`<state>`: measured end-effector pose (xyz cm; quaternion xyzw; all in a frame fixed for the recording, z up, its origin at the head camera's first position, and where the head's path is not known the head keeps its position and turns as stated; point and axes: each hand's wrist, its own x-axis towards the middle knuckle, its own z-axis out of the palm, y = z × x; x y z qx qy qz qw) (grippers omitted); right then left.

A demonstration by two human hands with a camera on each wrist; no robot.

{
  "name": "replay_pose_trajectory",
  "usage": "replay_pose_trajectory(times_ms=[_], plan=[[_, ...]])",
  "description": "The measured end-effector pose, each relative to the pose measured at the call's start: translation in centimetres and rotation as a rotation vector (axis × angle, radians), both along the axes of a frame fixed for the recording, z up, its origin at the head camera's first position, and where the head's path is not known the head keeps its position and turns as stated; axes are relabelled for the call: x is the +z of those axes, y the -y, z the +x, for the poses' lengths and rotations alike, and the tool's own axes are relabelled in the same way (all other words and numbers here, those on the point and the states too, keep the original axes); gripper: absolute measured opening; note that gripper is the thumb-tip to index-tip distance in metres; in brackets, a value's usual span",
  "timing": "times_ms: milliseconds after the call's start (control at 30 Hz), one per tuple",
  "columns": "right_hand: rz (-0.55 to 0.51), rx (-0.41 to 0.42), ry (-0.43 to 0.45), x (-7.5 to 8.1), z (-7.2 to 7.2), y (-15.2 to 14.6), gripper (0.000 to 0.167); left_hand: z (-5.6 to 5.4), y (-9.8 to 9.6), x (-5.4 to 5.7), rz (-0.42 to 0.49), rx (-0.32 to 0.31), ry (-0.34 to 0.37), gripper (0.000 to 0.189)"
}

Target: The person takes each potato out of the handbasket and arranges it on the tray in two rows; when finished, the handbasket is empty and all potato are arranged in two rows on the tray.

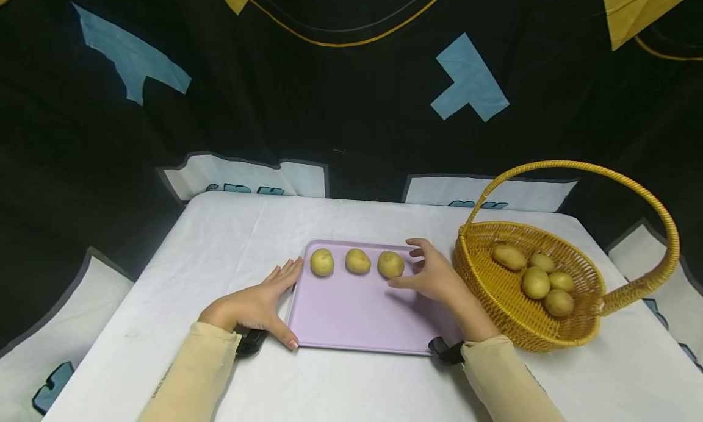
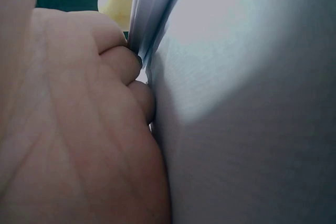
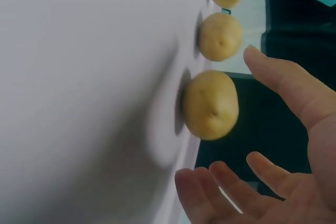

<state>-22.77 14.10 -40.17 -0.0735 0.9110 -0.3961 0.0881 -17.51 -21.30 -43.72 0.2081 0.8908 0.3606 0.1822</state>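
Observation:
Three potatoes lie in a row along the far side of a lilac tray (image 1: 351, 318): a left potato (image 1: 321, 262), a middle potato (image 1: 358, 261) and a right potato (image 1: 390, 264). My right hand (image 1: 431, 278) is over the tray's right side, thumb and fingers spread beside the right potato. A gap shows between that hand and the potato (image 3: 211, 105) in the right wrist view. Along the tray's left edge rests my left hand (image 1: 258, 303), fingers extended, thumb by the near left corner. The left wrist view shows its fingers up against the tray rim (image 2: 139, 19).
To the right stands a yellow wicker basket (image 1: 483, 288) with a tall arched handle (image 1: 582, 164) and several potatoes (image 1: 536, 282) inside. A white cloth (image 1: 165, 294) covers the table. Behind it hangs a black backdrop (image 1: 302, 105) with blue and yellow patches.

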Motion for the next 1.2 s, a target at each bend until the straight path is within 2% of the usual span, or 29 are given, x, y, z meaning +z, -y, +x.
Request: replay_pose_trajectory(times_ms=[233,433,700,833,1000,1200], plan=[[0.050,0.054,-0.009,1.7,1.3,-2.3,0.098,0.0,-0.6,-0.2,0.000,-0.012,0.014,0.153],[0.053,0.131,-0.015,3.4,1.7,-3.8,0.094,-0.1,-0.5,-0.3,0.006,-0.003,0.012,0.153],[0.041,0.199,-0.023,5.0,1.5,-5.8,0.086,0.0,-0.1,-0.1,0.005,0.004,0.017,0.153],[0.021,0.238,0.013,6.1,1.4,-7.2,0.077,0.1,0.0,0.0,0.010,0.004,0.021,0.152],[0.055,0.275,0.060,7.9,1.1,-8.9,0.067,0.0,0.0,0.1,0.007,0.005,0.018,0.153],[0.061,0.293,0.122,9.3,-0.1,-11.8,0.066,-0.2,-0.1,0.2,-0.007,0.000,0.013,0.154]])
